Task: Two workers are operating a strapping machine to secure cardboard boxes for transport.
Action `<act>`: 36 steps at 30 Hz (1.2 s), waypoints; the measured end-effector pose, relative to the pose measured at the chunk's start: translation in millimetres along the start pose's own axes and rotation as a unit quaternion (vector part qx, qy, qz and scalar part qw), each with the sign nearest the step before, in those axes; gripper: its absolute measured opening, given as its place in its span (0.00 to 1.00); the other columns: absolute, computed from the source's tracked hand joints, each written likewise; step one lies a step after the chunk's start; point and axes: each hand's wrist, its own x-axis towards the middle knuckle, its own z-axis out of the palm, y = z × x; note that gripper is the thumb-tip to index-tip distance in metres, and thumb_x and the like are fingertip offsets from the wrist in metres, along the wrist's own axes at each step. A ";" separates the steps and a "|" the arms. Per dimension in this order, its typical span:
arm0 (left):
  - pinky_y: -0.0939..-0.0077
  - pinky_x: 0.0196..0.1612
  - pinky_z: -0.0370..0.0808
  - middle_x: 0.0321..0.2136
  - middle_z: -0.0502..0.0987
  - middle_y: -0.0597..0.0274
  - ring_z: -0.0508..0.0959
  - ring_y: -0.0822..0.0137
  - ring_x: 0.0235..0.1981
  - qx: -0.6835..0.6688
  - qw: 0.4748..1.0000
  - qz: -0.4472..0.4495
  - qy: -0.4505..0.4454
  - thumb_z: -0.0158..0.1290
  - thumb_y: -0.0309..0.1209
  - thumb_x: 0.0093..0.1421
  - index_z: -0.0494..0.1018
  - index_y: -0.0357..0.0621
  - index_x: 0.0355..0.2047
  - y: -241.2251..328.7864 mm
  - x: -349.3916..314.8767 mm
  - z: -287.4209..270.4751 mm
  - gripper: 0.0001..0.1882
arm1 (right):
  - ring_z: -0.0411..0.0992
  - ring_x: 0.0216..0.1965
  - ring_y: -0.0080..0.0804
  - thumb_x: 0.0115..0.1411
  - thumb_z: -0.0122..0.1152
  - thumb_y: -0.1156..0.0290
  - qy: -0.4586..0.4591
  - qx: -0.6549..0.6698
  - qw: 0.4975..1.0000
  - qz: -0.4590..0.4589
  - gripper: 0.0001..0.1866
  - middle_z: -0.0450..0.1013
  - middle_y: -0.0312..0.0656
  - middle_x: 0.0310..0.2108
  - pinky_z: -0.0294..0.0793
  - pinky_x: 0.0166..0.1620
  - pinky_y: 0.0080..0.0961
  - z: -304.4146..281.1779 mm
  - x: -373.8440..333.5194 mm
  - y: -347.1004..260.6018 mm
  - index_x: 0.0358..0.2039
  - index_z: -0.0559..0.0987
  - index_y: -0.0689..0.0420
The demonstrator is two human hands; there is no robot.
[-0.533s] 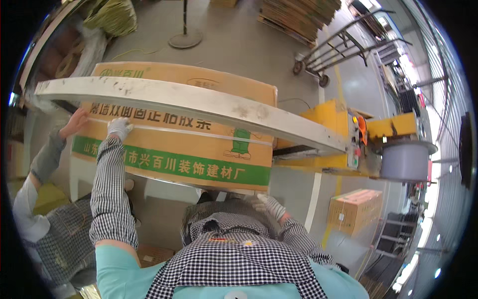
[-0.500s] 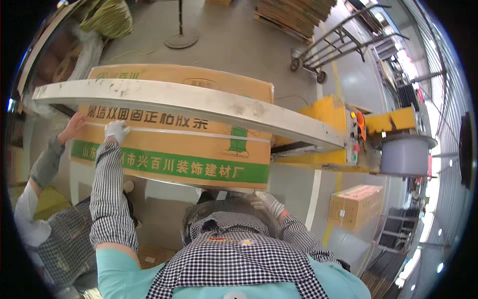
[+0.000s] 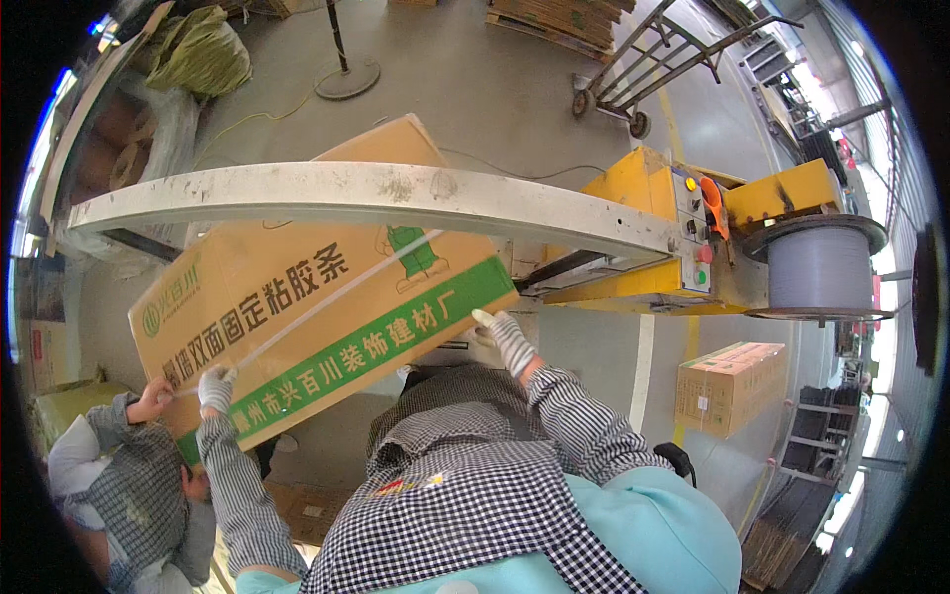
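A large brown cardboard carton (image 3: 297,262) with a green band lies slantwise under the white machine arch (image 3: 396,188), its left end closer to me. A pale strap (image 3: 327,300) runs lengthwise over its top. My left hand (image 3: 215,389), in a white glove, is closed on the strap near the carton's left end. At the carton's near right corner is my gloved right hand (image 3: 507,342), fingers apart, touching or almost touching the edge. A co-worker's bare hand (image 3: 151,400) grips the carton's left end, just left of my left hand.
Right of the arch stand a yellow machine housing (image 3: 633,282) with buttons and a strap reel (image 3: 826,272). Another strapped carton (image 3: 730,388) sits on the floor at the right. A hand truck (image 3: 663,69) and a round stand base (image 3: 346,81) are beyond.
The carton has turned, its left end swinging toward me and its right end away. My left hand and the co-worker's hand came nearer with it; my right hand rose to the corner.
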 end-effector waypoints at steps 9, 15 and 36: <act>0.68 0.34 0.72 0.24 0.79 0.53 0.76 0.61 0.26 -0.060 0.983 -0.159 0.071 0.56 0.41 0.60 0.79 0.34 0.37 71.5 -151.9 69.4 0.19 | 0.51 0.69 0.45 0.61 0.60 0.65 -0.198 -0.192 0.920 -0.279 0.33 0.53 0.54 0.67 0.55 0.67 0.34 22.7 -52.2 -54.0 0.63 0.61 0.63; 0.67 0.38 0.74 0.28 0.81 0.51 0.79 0.61 0.30 -0.074 0.980 -0.135 0.128 0.56 0.41 0.60 0.79 0.36 0.38 138.8 -194.4 155.7 0.18 | 0.62 0.62 0.48 0.63 0.55 0.64 -0.118 -0.355 0.835 -0.404 0.25 0.65 0.54 0.60 0.58 0.65 0.34 -53.6 -117.4 -37.9 0.59 0.69 0.61; 0.62 0.66 0.58 0.61 0.63 0.46 0.63 0.50 0.62 -0.324 0.861 -0.098 0.378 0.57 0.28 0.58 0.74 0.41 0.50 174.5 -316.1 210.2 0.18 | 0.65 0.48 0.51 0.45 0.71 0.58 0.494 -0.555 0.468 -0.478 0.33 0.65 0.50 0.45 0.65 0.51 0.49 -270.9 -211.2 -123.5 0.51 0.71 0.54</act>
